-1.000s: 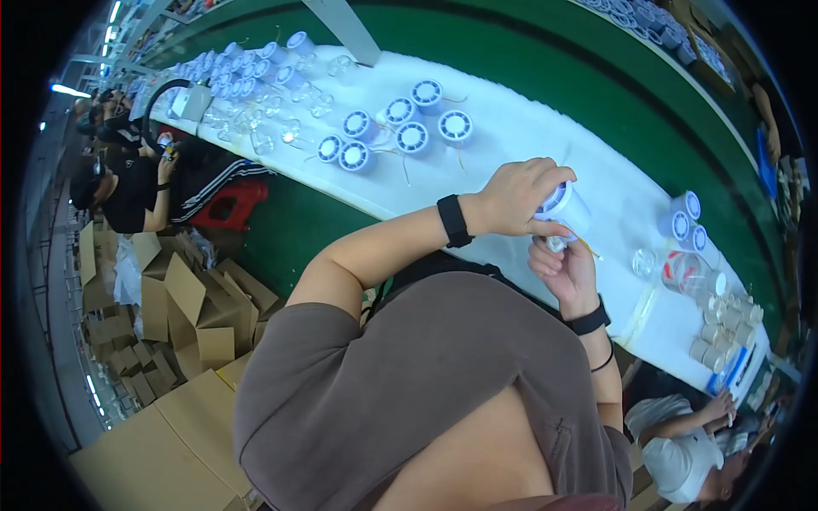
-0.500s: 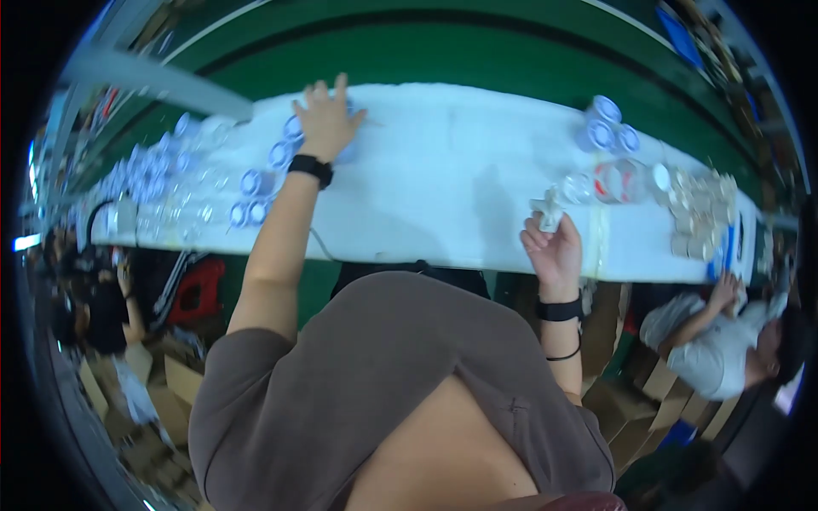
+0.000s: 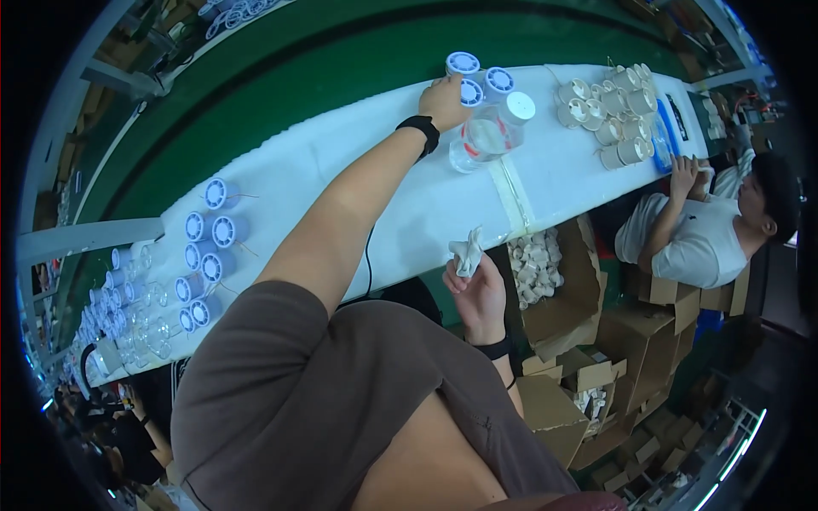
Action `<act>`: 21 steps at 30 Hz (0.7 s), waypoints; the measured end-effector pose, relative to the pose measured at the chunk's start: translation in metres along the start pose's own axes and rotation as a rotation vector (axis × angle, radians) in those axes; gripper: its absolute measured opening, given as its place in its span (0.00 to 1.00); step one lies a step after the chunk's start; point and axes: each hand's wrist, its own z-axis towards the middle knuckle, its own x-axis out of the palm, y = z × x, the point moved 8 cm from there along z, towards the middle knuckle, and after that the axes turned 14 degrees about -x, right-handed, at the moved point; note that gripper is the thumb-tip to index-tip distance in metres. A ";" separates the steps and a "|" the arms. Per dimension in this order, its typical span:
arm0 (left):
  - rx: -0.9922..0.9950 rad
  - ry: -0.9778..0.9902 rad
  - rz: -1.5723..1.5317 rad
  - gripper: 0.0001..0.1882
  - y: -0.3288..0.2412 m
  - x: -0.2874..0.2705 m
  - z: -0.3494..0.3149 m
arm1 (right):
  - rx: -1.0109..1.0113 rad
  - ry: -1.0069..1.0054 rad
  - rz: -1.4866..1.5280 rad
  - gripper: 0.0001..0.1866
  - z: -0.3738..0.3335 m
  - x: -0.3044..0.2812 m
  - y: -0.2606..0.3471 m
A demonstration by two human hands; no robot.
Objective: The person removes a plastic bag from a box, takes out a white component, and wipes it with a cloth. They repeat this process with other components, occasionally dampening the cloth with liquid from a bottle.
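My left hand (image 3: 443, 106), reaching across the far side of the white table, has its fingers curled round a light-blue cylindrical part with a slotted round top (image 3: 470, 93). Its fingertips are partly hidden. Two more such parts, one behind (image 3: 463, 63) and one to the right (image 3: 498, 80), stand close by. In front of them is a clear plastic container (image 3: 486, 136) with red marks, and a white-lidded one (image 3: 519, 108) beside it. Held up near the table's front edge, a crumpled white cloth (image 3: 466, 252) is pinched in my right hand (image 3: 477, 294).
Several light-blue parts with thin wires (image 3: 223, 232) stand on the left of the table (image 3: 332, 162). Off-white cups (image 3: 629, 102) cluster at the right end, near a seated person (image 3: 707, 221). Below, an open cardboard box (image 3: 562, 319) holds white pieces. A black cable (image 3: 368, 264) crosses the front edge.
My left hand has moved from the left group of light-blue parts to the right group and closed round one. The view has turned right. My right hand still holds the cloth.
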 end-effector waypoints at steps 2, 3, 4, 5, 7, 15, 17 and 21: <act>-0.014 -0.054 -0.213 0.32 0.006 -0.003 -0.005 | -0.006 -0.012 0.018 0.12 -0.004 -0.006 0.003; -0.034 -0.089 -0.317 0.31 0.017 -0.007 -0.010 | -0.059 -0.022 -0.108 0.11 -0.001 -0.011 0.012; -0.054 -0.073 -0.312 0.31 0.023 -0.011 -0.024 | -0.115 -0.046 -0.228 0.10 0.002 -0.009 0.022; -0.069 -0.053 -0.356 0.31 0.027 -0.028 -0.046 | -0.161 -0.067 -0.354 0.09 0.007 -0.007 0.030; -0.127 -0.027 -0.395 0.30 0.053 -0.050 -0.089 | -0.166 0.133 -0.921 0.06 0.028 -0.004 0.036; -0.119 -0.290 -0.351 0.28 0.142 -0.071 -0.227 | -0.501 1.060 -1.625 0.07 0.074 0.101 -0.089; -0.150 -0.357 -0.529 0.28 0.161 -0.064 -0.236 | -0.717 1.305 -1.608 0.07 0.063 0.103 -0.123; -0.178 -0.381 -0.508 0.27 0.155 -0.077 -0.239 | -0.778 1.299 -1.829 0.06 0.077 0.103 -0.133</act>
